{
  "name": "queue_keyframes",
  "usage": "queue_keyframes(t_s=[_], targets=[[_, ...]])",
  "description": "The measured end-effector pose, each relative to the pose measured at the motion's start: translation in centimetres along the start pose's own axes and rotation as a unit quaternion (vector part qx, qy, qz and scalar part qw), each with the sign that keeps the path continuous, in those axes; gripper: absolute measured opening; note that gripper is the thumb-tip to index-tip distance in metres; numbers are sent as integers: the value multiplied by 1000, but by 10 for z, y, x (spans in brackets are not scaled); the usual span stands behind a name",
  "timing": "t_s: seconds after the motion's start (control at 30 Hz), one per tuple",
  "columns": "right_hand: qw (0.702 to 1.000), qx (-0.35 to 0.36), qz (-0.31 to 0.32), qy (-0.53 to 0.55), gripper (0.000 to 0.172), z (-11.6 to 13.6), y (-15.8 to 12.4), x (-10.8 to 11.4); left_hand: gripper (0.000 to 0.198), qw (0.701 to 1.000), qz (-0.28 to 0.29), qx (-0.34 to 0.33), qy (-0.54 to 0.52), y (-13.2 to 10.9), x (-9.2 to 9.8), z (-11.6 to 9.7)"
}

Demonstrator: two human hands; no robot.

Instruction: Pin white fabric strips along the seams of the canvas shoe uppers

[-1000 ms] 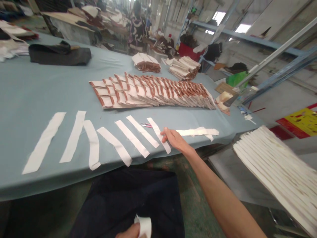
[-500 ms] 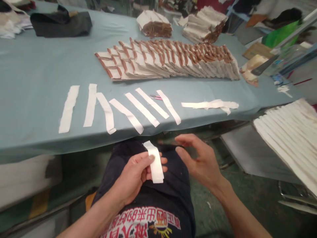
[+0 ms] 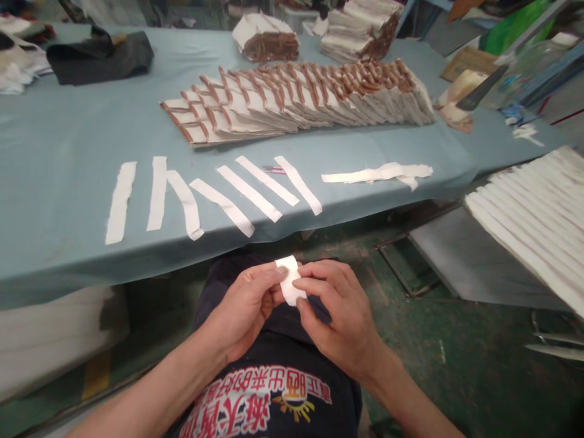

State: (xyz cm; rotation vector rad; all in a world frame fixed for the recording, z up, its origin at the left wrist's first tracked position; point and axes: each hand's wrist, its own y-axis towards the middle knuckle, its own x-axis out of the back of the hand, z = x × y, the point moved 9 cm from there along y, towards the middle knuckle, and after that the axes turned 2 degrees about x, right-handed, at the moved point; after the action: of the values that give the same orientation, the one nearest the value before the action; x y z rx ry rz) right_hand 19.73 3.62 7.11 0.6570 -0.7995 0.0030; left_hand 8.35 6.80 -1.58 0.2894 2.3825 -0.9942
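Observation:
A white fabric strip [image 3: 290,282], folded short, is held over my lap between both hands. My left hand [image 3: 253,298] pinches it with the thumb on top and fingers beneath. The thumb and fingers of my right hand [image 3: 340,304] close on its right and lower edge. On the table's near side lie several loose white strips [image 3: 250,193], spread in a slanting row. A flatter heap of white strips [image 3: 378,174] rests to their right. Small thread snips [image 3: 272,170] with reddish handles lie partly under the strips.
A long row of overlapping cream pieces with brown edges [image 3: 292,100] lies across the blue-green table [image 3: 68,146]. Behind it stand two bundles [image 3: 267,38]. A black folded cloth [image 3: 100,58] is at back left. Stacked white cloth [image 3: 533,213] sits at right.
My right hand has come left and taken hold of the strip, which now looks folded shorter. My left hand keeps its pinch. The view has shifted slightly.

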Motion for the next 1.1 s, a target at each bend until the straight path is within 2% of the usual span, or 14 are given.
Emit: queue_keyframes(t_s=[0.23,0.4,0.63,0.83,0.93,1.1], targets=[[999,-23,4,-26,24,-7,-9,-8,30,1000,-18,1,14,4,2,7],[999,-22,10,-38,19,-9,-11,-13,31,1000,-15,11,0,5,1,10],[998,-46,12,-42,16,-13,-9,-18,32,999,10,4,32,9,1,12],[988,-145,15,50,16,-28,-10,-22,49,998,15,19,58,12,14,19],[971,-215,37,98,16,-37,-14,-28,58,994,49,-1,94,8,13,13],[926,-320,75,183,15,-46,-19,-42,49,970,95,-60,215,-1,13,-4]])
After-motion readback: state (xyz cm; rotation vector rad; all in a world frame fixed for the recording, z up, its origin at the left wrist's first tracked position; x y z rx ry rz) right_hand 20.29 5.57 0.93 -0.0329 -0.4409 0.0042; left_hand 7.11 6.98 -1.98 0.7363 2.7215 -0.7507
